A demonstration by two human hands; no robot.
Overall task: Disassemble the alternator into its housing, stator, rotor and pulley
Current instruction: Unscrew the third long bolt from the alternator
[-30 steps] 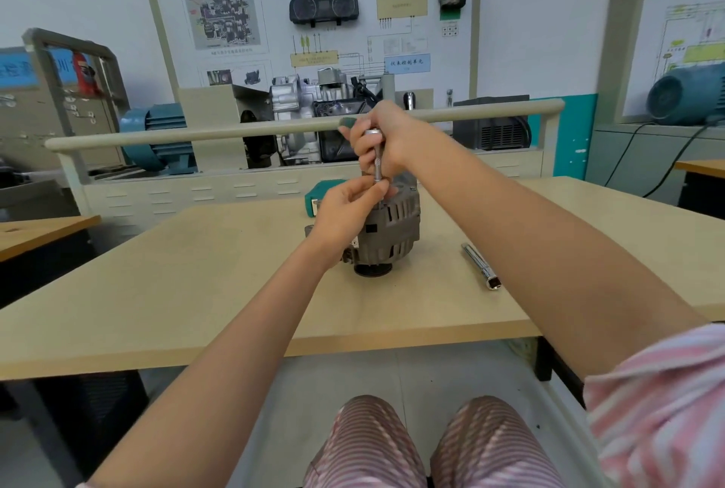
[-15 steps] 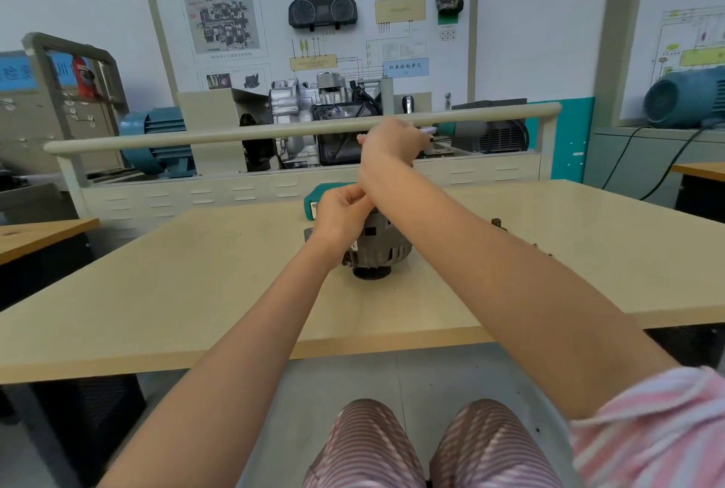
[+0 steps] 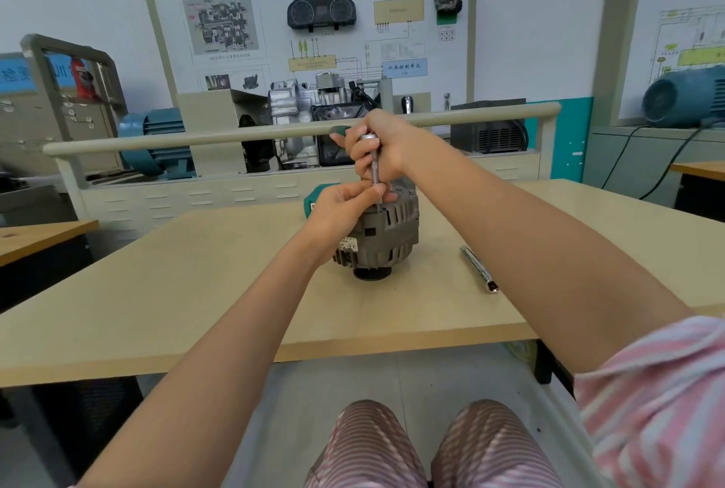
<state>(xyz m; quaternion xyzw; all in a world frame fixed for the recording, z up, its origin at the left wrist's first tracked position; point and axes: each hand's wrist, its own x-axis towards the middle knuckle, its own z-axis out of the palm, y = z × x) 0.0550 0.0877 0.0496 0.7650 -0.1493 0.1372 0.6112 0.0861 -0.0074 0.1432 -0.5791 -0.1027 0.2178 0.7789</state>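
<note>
While the alternator (image 3: 382, 240) stands upright on the table (image 3: 164, 291), near its middle, with the dark pulley (image 3: 372, 273) at the bottom touching the tabletop, both hands work at its top. The right hand (image 3: 382, 146) is curled round the head of a slim metal driver (image 3: 375, 170) that stands nearly vertical over the alternator; a bit of green handle (image 3: 341, 130) pokes out to the left of the fist, and the palm hides the rest of it. The left hand (image 3: 345, 209) sits lower, its fingertips (image 3: 374, 193) pinching the driver's shaft just above the housing. Where the tip meets the alternator cannot be made out, as the fingers of both hands cover that spot, so the bolt or screw it sits on is hidden. The left wrist also blocks the near-left side of the housing; only a small label (image 3: 348, 244) and the ribbed slots on the right side show clearly.

To the right, well apart from the alternator, a chrome bar (image 3: 478, 268) lies on the table, partly crossed by the right forearm. Behind the hands a green box (image 3: 314, 201) is mostly hidden, with only its left edge showing. Beyond the table a pale rail (image 3: 196, 138) runs across, in front of a training board (image 3: 314, 24) whose print is too small to read. Striped trousers (image 3: 392, 448) and a striped sleeve (image 3: 659, 389) are cut off by the lower edge.
</note>
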